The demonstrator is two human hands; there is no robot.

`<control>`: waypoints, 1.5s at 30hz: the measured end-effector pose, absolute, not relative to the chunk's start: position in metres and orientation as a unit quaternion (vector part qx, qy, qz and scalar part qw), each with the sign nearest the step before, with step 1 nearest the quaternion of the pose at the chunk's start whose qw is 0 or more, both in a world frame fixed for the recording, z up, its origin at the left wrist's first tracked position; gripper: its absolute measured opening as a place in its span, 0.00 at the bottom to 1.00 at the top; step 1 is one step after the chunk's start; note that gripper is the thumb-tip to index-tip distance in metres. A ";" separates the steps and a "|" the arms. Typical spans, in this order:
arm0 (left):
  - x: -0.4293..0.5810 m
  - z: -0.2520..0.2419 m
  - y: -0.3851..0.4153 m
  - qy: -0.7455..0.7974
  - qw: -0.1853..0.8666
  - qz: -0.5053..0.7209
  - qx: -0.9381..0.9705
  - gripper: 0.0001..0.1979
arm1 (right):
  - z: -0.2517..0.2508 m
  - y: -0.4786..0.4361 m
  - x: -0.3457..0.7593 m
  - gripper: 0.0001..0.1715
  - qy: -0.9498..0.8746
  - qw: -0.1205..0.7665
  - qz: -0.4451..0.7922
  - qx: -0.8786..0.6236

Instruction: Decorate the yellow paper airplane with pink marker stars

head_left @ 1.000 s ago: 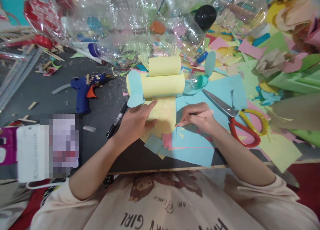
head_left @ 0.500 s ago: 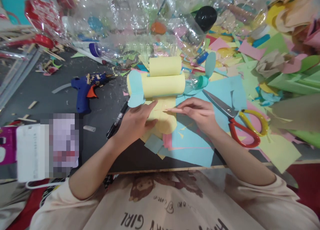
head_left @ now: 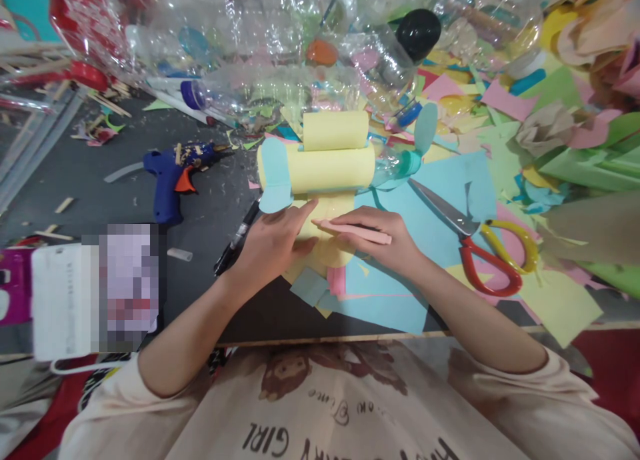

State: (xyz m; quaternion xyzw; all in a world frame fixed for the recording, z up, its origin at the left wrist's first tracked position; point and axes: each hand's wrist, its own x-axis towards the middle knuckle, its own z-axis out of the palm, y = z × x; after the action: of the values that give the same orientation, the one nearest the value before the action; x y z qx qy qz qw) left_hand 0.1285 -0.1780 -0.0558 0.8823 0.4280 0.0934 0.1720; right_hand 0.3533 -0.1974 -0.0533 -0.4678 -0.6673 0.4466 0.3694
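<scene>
My left hand (head_left: 273, 241) lies with its fingers spread on a yellow paper piece (head_left: 333, 253) with a rounded end, holding nothing. In my right hand (head_left: 383, 237) is a slim pink pen-like tool (head_left: 357, 231), its tip over the yellow paper close to my left fingers. I cannot tell its exact kind or whether the tip touches. Just beyond both hands lies a plastic bottle wrapped in yellow paper (head_left: 333, 169). It bears a light blue paper shape (head_left: 276, 173) at its left end and a yellow paper roll (head_left: 336, 131) against its far side.
Scissors (head_left: 467, 237) lie right of my hand on blue paper (head_left: 395, 317). At the left are a blue glue gun (head_left: 167, 183), a black marker (head_left: 237, 239) and a white box-shaped device (head_left: 63, 303). Clear plastic bottles (head_left: 270, 93) and paper scraps (head_left: 505, 103) crowd the far side.
My right hand has shifted left and turned, bringing the pink tool's tip closer to my left fingers and showing more of its body. My left hand keeps its place on the yellow paper.
</scene>
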 end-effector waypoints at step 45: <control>0.125 -0.058 -0.175 0.403 0.151 0.137 0.892 0.22 | -0.001 -0.196 0.388 0.11 -0.678 0.140 0.533 -0.487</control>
State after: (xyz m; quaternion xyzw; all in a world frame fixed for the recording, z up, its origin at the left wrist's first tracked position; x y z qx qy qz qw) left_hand 0.1252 -0.1750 -0.0579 0.8922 0.4031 0.1369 0.1506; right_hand 0.3885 -0.1958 -0.0013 -0.4866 -0.6780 0.5327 0.1405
